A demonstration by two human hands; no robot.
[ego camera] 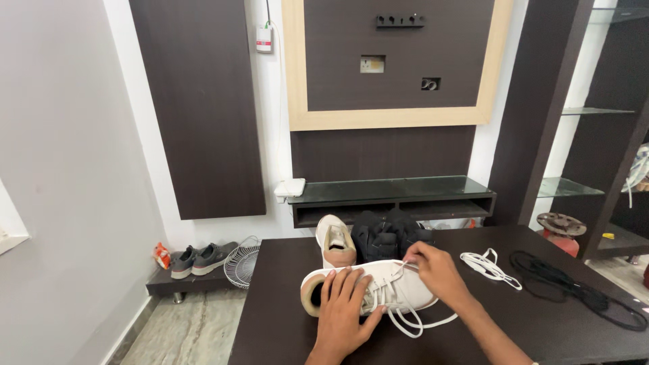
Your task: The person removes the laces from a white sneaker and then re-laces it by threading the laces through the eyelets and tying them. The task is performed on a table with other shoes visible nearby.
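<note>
From the head camera I look down on a dark brown table (284,318) set against a wall with dark panels. A white sneaker (368,290) lies across the near middle of the table, its long axis running left to right, pink-lined heel opening toward the left and toe toward the right, top tilted up at me. My left hand (343,307) rests flat on it, fingers spread, pressing on the tongue area rather than gripping. My right hand (439,270) is pinched on the white shoelace (405,321) near the toe-end eyelets; loose loops of it trail onto the table in front of the shoe. I judge the sneaker light and soft in the upper, firmer at the sole, best steadied by the sides or heel; the lace is limp and will slip unless pinched near its tip. Behind it stand a second white sneaker (336,240), toe pointing away, and a pair of black shoes (389,235). To the right lie a spare white lace (488,265) and a black lace (574,287).
</note>
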